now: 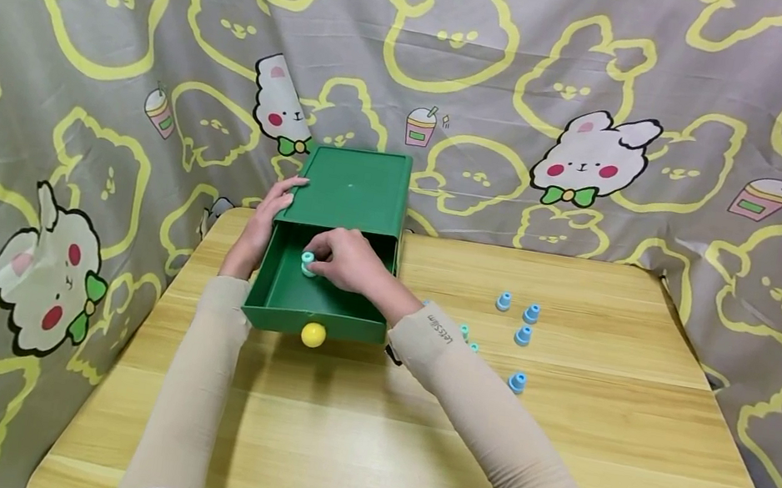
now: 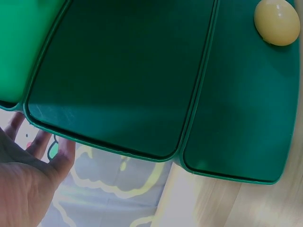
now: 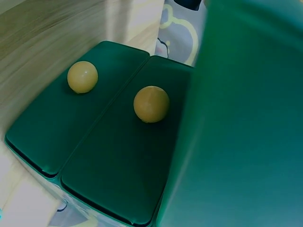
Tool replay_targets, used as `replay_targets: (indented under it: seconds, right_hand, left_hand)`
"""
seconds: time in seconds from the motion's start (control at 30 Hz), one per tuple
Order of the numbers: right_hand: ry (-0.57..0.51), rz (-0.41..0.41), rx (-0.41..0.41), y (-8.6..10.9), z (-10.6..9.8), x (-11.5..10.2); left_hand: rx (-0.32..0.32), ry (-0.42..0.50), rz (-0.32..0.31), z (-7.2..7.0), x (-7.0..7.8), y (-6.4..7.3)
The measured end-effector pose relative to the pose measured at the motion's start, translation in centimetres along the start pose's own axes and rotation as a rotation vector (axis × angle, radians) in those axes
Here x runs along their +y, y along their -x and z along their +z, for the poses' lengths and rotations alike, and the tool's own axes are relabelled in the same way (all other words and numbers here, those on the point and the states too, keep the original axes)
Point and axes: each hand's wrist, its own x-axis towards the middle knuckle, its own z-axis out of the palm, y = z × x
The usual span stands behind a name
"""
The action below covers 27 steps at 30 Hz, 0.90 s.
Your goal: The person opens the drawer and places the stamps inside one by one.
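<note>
Right hand (image 1: 350,262), mint piece (image 1: 308,258) pinched between fingers (image 1: 318,245), over green drawer (image 1: 315,296)

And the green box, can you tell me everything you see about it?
The green box looks like plastic and stands on the table, with a flat, rimmed top. Its top drawer is pulled out; two lower drawers are shut. All three have round yellow knobs. The left hand rests against its left side; the right hand pinches a small mint piece inside the open drawer.
</note>
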Motion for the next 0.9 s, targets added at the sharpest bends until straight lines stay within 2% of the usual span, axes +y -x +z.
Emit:
replay_targets:
  seconds: [0.13, 0.2, 0.5, 0.9]
  right_hand:
    - [0.009, 0.0, -0.003, 0.0, 0.1, -0.1]
    - [0.014, -0.005, -0.003, -0.1, 0.1, -0.1]
    - [0.019, -0.012, -0.003, 0.1, 0.0, -0.1]
    - [0.028, -0.038, 0.031, 0.8, -0.7, -0.1]
  left_hand:
    - [-0.011, 0.001, -0.007, 0.2, 1.2, 0.6]
    - [-0.011, 0.002, -0.008, 0.2, 1.3, 0.7]
    - [0.015, -0.018, 0.03, -0.3, -1.5, -0.6]
    - [0.018, -0.031, 0.043, 0.0, -1.5, -0.5]
